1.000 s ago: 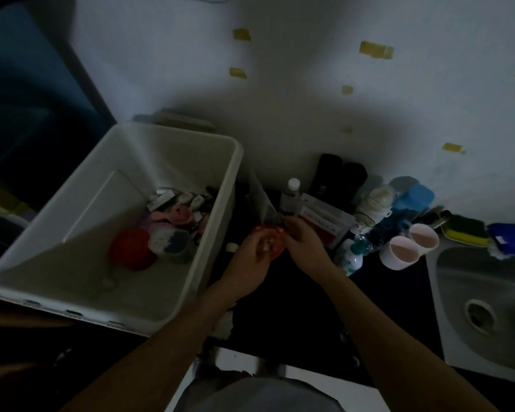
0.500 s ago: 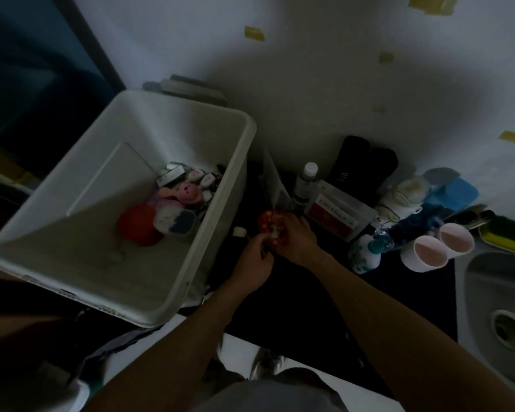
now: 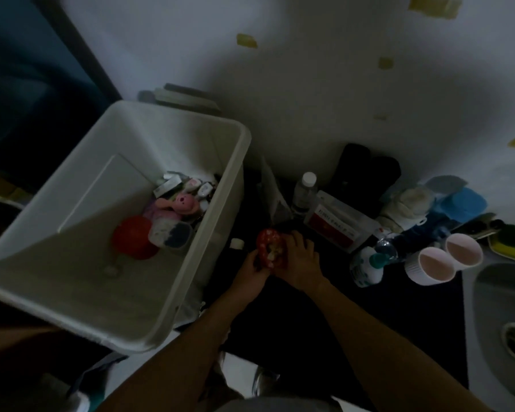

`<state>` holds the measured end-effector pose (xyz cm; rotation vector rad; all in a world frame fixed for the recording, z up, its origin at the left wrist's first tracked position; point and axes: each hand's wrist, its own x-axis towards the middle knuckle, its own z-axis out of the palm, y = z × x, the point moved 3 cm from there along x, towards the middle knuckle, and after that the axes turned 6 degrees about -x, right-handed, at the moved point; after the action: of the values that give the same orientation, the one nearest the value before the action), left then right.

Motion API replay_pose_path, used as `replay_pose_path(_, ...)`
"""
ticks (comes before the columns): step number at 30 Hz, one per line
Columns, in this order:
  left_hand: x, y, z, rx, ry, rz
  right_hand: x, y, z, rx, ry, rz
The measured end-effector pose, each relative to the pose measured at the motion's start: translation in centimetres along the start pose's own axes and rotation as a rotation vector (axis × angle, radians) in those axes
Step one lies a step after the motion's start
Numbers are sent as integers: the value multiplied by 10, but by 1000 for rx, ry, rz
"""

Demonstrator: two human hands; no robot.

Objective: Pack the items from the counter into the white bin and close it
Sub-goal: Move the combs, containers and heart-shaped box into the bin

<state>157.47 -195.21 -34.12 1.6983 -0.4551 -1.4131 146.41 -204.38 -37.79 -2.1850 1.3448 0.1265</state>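
**Grip.** Both hands are closed on one object. The left hand [image 3: 252, 270] holds the lower left edge of a red spotted item [image 3: 269, 248], and the right hand [image 3: 301, 263] wraps its right side.

**Location.** The item is held above the dark counter [image 3: 354, 322], just beside the right wall of the white bin [image 3: 238, 162] and not yet inside it. The lighting is poor, so what the item is cannot be told.

**Recommendation.** Lift the item clear of the rim before moving it left. Lower it onto the bare floor of the bin near the red ball [image 3: 134, 240] and the pink plush toy [image 3: 182, 203] rather than dropping it.

**Obstructions.** A small white cap [image 3: 237, 243] lies between the hands and the bin wall and may be knocked.

**Outstanding.** Still on the counter are a clear bottle [image 3: 304, 193], a red-labelled box [image 3: 336, 226], a pump bottle [image 3: 364, 267] and two cups [image 3: 431, 264]. Much packing appears to remain, and no lid can be identified.
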Motion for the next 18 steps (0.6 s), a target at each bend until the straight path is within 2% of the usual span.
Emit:
replay_pose_path(4, 5, -9, 3, 56, 6, -56, -23, 5, 13, 201, 25, 51)
replay_pose_path(7, 3, -16, 6, 55, -13, -113, -42, 16, 22, 425, 33, 184)
replay_pose_path(10, -2, -23, 10, 75, -45, -177, -57, 23, 28, 523, 64, 245)
replay_pose_path(14, -4, -25, 14, 144, 21, -126, -70, 20, 27, 626, 141, 304)
replay_pose_path(18, -11, -8, 22, -8, 52, -49, -81, 14, 12, 651, 235, 318)
